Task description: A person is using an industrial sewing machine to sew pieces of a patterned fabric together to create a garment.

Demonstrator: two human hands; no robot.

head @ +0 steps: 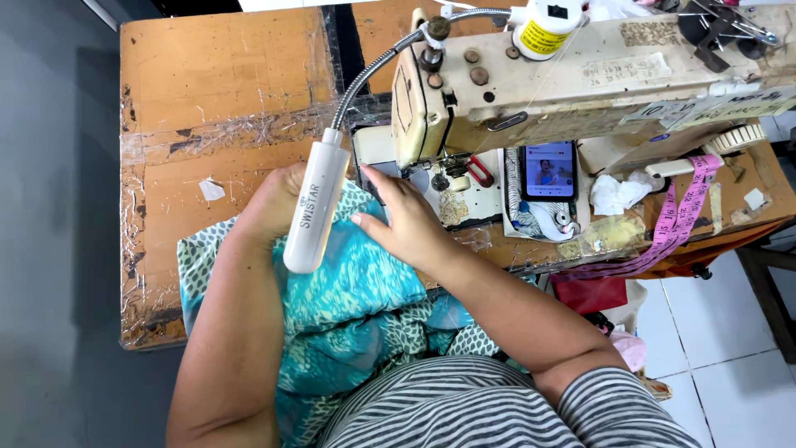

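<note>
Worn orange-brown wood, patched with clear tape, makes up the sewing table (215, 91) we are bent over, set against a grey floor on one side and white tiles on the other. On it stands a cream, chipped industrial sewing machine (580, 75), with a white tube lamp on a flexible metal neck (315, 207) hanging across our view. Our turquoise patterned cotton fabric (365, 290) lies spread from the table edge into our lap, its far end reaching the plate under the needle. Our left hand (278, 203) rests flat on the cloth, partly hidden behind the lamp, so we cannot tell how far its fingers spread. Our right hand (406, 220) lies open, palm down, fingers stretched toward the needle, pressing the fabric and gripping nothing. Right of the needle a lit smartphone (549, 170) leans, with a pink measuring tape (676, 224) trailing off the table just beyond.
</note>
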